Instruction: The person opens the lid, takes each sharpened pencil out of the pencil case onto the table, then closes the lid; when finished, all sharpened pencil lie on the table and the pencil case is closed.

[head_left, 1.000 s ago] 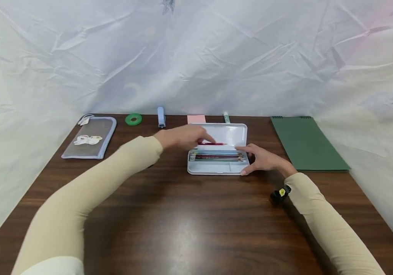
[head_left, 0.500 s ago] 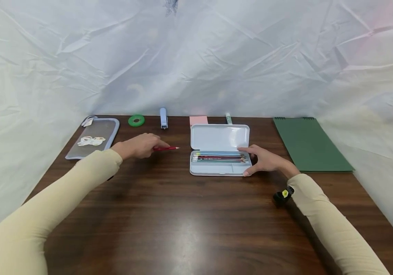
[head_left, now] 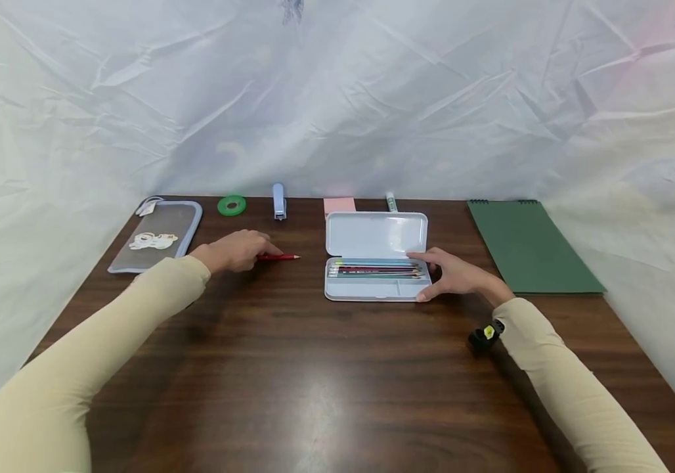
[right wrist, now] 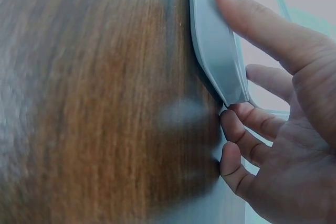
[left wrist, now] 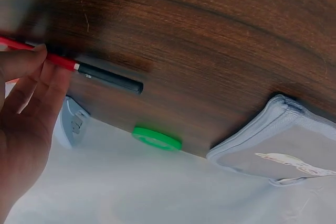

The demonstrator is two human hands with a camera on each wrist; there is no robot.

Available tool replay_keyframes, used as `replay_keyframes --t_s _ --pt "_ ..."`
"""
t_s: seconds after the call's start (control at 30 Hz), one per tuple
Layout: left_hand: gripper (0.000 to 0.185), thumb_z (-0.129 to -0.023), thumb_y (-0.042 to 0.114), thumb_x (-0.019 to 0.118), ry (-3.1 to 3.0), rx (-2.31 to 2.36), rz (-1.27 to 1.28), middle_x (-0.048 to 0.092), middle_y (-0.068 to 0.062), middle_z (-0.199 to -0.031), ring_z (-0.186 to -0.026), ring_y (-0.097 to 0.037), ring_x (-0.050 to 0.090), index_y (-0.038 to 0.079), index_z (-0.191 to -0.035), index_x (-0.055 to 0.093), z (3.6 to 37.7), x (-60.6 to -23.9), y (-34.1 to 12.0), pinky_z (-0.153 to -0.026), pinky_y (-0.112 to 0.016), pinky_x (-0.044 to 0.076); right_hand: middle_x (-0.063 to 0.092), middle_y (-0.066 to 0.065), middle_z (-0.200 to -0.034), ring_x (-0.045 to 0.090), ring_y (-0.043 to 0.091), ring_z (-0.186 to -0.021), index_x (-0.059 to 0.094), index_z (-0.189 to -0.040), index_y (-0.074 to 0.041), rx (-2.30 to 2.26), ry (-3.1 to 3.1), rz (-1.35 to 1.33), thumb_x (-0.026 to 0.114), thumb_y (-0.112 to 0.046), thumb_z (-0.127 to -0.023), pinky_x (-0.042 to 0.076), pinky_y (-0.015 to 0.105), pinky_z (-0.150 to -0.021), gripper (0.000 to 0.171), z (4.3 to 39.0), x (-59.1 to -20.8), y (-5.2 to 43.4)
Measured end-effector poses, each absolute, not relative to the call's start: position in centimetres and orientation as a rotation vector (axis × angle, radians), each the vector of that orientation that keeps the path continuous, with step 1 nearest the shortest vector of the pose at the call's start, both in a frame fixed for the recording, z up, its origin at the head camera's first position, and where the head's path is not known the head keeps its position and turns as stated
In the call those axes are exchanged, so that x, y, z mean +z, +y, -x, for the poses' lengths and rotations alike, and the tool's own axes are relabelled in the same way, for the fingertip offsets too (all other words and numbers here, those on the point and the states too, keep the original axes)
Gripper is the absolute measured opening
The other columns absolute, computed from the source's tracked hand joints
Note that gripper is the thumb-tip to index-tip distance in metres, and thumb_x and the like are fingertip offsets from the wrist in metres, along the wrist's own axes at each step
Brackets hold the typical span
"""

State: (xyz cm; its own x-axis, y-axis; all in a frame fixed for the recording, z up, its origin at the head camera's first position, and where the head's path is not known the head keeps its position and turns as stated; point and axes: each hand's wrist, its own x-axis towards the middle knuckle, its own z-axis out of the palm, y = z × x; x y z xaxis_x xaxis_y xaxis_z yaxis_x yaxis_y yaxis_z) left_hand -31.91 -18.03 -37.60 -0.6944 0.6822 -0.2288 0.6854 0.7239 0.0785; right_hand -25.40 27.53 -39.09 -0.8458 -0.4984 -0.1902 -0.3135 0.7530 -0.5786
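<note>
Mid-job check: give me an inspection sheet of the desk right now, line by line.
Surface: dark wooden table, glare patch near the front.
Job's things: red pencil lying left of the open pencil case; more pencils inside.
Clutter: mesh pouch, green tape roll, stapler, pink notes, glue stick, green notepad.
Grippers: left hand pinches the pencil; right hand holds the case's right end.
Cables: nothing seen.
Surroundings: creased white sheeting.
</note>
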Motion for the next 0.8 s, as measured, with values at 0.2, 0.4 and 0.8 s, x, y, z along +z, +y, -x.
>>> replay_keyframes --t_s 0.2,0.4,0.8 --pt "0.052 -0.088 -0.013 0.058 2.681 -0.032 -1.073 0.067 -0.011 -0.119 -0.106 -0.027 0.064 0.011 -0.133 0.066 31.9 -37.4 -18.0 -0.091 -0.045 0.054 0.045 0.015 -0.114 0.042 0.029 -0.105 0.036 -0.155 -0.008 -0.776 2.614 0.616 0.085 -0.037 -0.078 0.036 0.041 -0.084 0.096 25.5 -39.1 27.6" --pt "0.051 -0.089 -0.011 0.060 2.677 -0.038 -1.041 0.066 -0.011 -0.118 -0.101 -0.026 0.062 0.012 -0.134 0.065 31.9 -37.5 -18.0 -0.092 -0.046 0.053 0.045 0.015 -0.113 0.042 0.028 -0.103 0.036 -0.155 -0.008 -0.785 2.607 0.640 0.085 -0.035 -0.078 0.036 0.042 -0.083 0.095 25.5 -39.3 27.6" --pt "0.051 -0.087 -0.002 0.069 2.727 0.262 -1.198 0.065 -0.013 -0.109 -0.092 -0.023 0.057 0.011 -0.136 0.063 31.7 -34.0 -13.2 -0.084 -0.040 0.052 0.045 0.015 -0.115 0.042 0.027 -0.102 0.036 -0.155 -0.007 -0.783 2.618 0.648 0.085 -0.036 -0.078 0.036 0.042 -0.083 0.095 25.3 -39.2 27.7"
